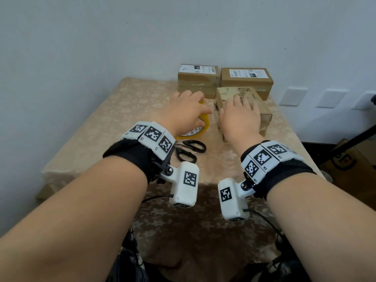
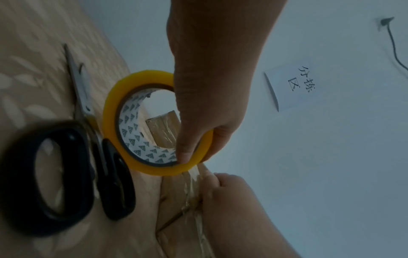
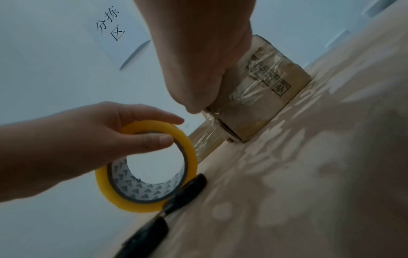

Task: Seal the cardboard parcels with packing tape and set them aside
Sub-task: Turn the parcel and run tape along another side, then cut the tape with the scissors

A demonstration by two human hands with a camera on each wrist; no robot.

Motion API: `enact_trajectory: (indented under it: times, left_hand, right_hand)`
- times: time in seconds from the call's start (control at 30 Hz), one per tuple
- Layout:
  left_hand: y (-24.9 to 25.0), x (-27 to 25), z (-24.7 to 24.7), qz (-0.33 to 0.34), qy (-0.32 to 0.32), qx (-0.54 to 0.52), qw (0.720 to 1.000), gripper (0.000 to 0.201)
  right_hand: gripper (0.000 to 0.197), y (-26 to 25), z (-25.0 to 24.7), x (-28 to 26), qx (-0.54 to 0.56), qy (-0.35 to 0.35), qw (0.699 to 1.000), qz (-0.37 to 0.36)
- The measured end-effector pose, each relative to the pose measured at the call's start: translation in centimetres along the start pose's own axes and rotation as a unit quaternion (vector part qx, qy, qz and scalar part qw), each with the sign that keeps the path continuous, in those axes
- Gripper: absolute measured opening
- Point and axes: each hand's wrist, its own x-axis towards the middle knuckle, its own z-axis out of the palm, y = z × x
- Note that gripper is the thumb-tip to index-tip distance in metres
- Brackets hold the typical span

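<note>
**Tape out, box pinned**

Left hand (image 1: 186,110) pinches the yellow roll (image 2: 154,122), thumb through the core, standing on the desk (image 1: 114,123). Clear tape (image 3: 204,139) stretches to the near box (image 1: 262,112), where the right hand (image 1: 241,117) lies spread, pressing down. Scissors (image 1: 190,149) lie just beside the roll. Two boxes (image 1: 198,82) wait behind, against the wall.

Scissors (image 2: 66,174) blurred – blades hidden under left hand (image 1: 183,112) in head view; parcel labels (image 1: 197,69) unreadable.
</note>
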Motion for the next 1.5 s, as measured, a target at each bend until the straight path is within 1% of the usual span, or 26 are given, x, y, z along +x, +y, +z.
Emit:
enact_trajectory:
  times: [0.17, 0.3, 0.37, 0.4, 0.47, 0.53, 0.57, 0.6, 0.67, 0.73, 0.83, 1.03, 1.1, 1.17, 1.27, 1.33, 1.43, 1.5]
  left_hand:
    - [-1.5, -0.5, 0.4, -0.018, 0.004, -0.072, 0.997, 0.046]
    - [-2.0, -1.0, 0.6, -0.031, 0.011, -0.148, 0.988, 0.043]
    - [-2.1, -1.2, 0.5, -0.043, 0.018, -0.178, 0.983, 0.041]
    - [-2.1, -1.2, 0.4, -0.043, 0.024, -0.193, 0.98, 0.04]
    - [-2.1, -1.4, 0.3, -0.037, 0.038, -0.224, 0.973, 0.039]
    - [-2.1, -1.4, 0.1, -0.038, 0.048, -0.249, 0.967, 0.038]
    - [-2.0, -1.3, 0.1, -0.039, 0.055, -0.256, 0.964, 0.038]
    - [-2.0, -1.3, 0.0, -0.038, 0.064, -0.259, 0.963, 0.038]
    - [-1.8, -1.1, -0.1, -0.036, 0.079, -0.259, 0.962, 0.037]
    - [-1.6, -1.0, -0.2, -0.035, 0.085, -0.255, 0.963, 0.037]
    - [-1.5, -1.0, -0.3, -0.036, 0.085, -0.249, 0.964, 0.037]
    - [-1.7, -1.4, -0.4, -0.043, 0.067, -0.222, 0.972, 0.037]
    - [-1.8, -1.4, -0.3, -0.045, 0.062, -0.221, 0.972, 0.037]
    - [-1.8, -1.4, -0.3, -0.047, 0.057, -0.22, 0.973, 0.038]
    - [-1.9, -1.4, -0.4, -0.049, 0.054, -0.201, 0.977, 0.038]
    - [-1.9, -1.3, -0.6, -0.051, 0.053, -0.177, 0.981, 0.038]
    - [-1.8, -1.3, -0.9, -0.059, 0.047, -0.167, 0.983, 0.038]
    - [-1.8, -1.3, -0.9, -0.068, 0.04, -0.171, 0.982, 0.038]
  right_hand:
    - [0.054, 0.3, 0.3, -0.3, 0.017, 0.024, 0.999, -0.018]
    - [0.052, 0.4, 0.3, -0.2, 0.016, 0.007, 1.0, -0.025]
    - [0.05, 0.6, 0.4, 0.0, 0.031, 0.019, 0.999, -0.035]
    - [0.049, 0.8, 0.4, 0.0, 0.062, 0.027, 0.997, -0.041]
    - [0.043, 1.4, -0.3, -0.3, 0.164, 0.046, 0.984, -0.058]
    - [0.029, 1.5, -1.7, -1.2, 0.224, 0.094, 0.966, -0.089]
    - [0.023, 1.2, -2.4, -1.9, 0.239, 0.102, 0.959, -0.111]
    - [0.021, 0.8, -3.1, -2.6, 0.251, 0.084, 0.954, -0.14]
    - [0.024, -0.5, -3.6, -3.9, 0.241, -0.01, 0.95, -0.199]
    - [0.022, -1.7, -2.8, -4.8, 0.209, -0.085, 0.947, -0.23]
    - [0.027, -2.9, -1.2, -5.5, 0.177, -0.127, 0.944, -0.248]
    - [0.038, -4.0, -0.7, -4.4, 0.119, -0.148, 0.949, -0.25]
    - [0.04, -4.1, -0.9, -4.2, 0.124, -0.164, 0.945, -0.253]
    - [0.047, -4.0, -1.4, -4.2, 0.132, -0.18, 0.941, -0.256]
    - [0.053, -2.8, -2.7, -4.4, 0.109, -0.172, 0.941, -0.27]
    - [0.05, -1.5, -3.7, -4.6, 0.098, -0.179, 0.945, -0.257]
    - [0.039, 1.0, -5.1, -4.8, 0.076, -0.183, 0.958, -0.206]
    - [0.029, 2.9, -6.2, -4.8, 0.106, -0.182, 0.963, -0.169]
